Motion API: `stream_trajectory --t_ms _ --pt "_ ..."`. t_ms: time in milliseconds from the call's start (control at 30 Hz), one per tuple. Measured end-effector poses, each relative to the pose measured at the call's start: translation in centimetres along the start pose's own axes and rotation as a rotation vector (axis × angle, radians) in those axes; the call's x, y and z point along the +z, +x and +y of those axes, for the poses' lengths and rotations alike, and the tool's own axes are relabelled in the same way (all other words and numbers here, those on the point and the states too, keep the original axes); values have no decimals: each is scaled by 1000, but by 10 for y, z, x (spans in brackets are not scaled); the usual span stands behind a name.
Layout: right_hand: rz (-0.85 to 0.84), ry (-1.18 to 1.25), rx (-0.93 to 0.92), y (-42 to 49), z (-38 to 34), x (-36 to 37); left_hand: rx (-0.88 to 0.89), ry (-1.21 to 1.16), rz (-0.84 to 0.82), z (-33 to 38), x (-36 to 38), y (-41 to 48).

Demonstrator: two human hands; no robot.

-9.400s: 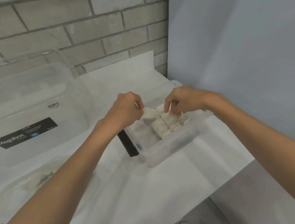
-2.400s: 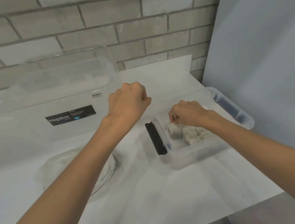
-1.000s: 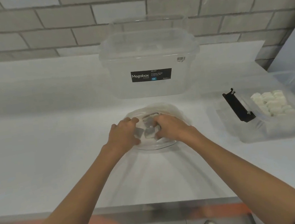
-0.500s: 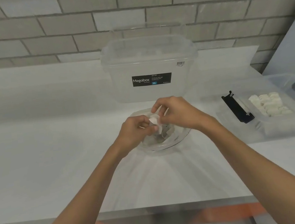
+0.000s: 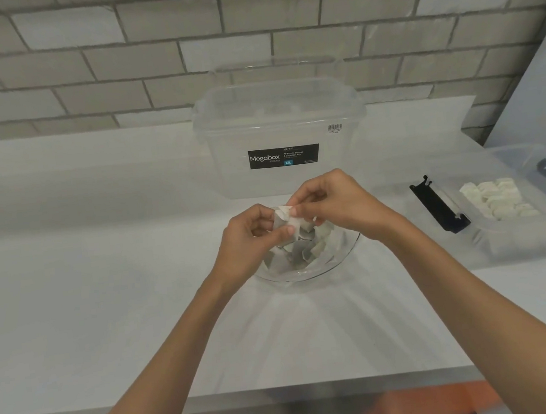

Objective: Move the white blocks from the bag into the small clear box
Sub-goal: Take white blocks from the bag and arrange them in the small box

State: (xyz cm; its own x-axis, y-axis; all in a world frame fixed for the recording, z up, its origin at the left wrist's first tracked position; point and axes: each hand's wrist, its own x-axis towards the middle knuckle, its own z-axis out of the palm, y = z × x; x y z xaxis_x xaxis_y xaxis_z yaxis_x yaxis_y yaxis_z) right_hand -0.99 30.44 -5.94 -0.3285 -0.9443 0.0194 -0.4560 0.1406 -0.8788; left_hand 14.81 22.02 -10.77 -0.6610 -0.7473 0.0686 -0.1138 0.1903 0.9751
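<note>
Both hands were held over the clear plastic bag (image 5: 339, 260), which sat in the middle of the white counter (image 5: 104, 294). The left hand (image 5: 251, 240) had its thumb and curled fingers (image 5: 260, 213) pinched on a small white block (image 5: 285, 219), and the right hand (image 5: 339, 206) nipped the same block's upper edge with its fingertips (image 5: 294, 209), so both were clamped on that one piece just above the bag. More pale blocks (image 5: 307, 250) lay jumbled in the bag beneath. Well to the right stood the small clear plastic box (image 5: 523, 239), its black latch (image 5: 440, 208) swung outward on the near-left side, with white blocks (image 5: 498, 198) packed neatly inside. A large clear lidded storage tub (image 5: 279, 121) with a black label stood behind the bag.

The pick looked made, the carry not yet begun. The likeliest slip lay in the handover: with two hands sharing one light block, either letting go early could drop it back into the bag or onto the counter. The bag seemed limp and unanchored, so a finger snagging its film might drag or tip it and spill the rest. The box stood well apart, giving a loosely pinched block a long way to fall, and the jutting latch could catch a hand coming in low.
</note>
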Motion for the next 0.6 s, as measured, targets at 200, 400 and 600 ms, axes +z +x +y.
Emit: stream_trajectory --t_ms 200,400,600 --pt "56 113 -38 -2 -3 7 -22 -39 -4 8 -11 -6" --pt "-31 115 -88 -12 -5 16 5 -57 52 13 -13 -12" --pt "78 125 -122 -9 -2 24 8 -73 58 21 -16 -14"
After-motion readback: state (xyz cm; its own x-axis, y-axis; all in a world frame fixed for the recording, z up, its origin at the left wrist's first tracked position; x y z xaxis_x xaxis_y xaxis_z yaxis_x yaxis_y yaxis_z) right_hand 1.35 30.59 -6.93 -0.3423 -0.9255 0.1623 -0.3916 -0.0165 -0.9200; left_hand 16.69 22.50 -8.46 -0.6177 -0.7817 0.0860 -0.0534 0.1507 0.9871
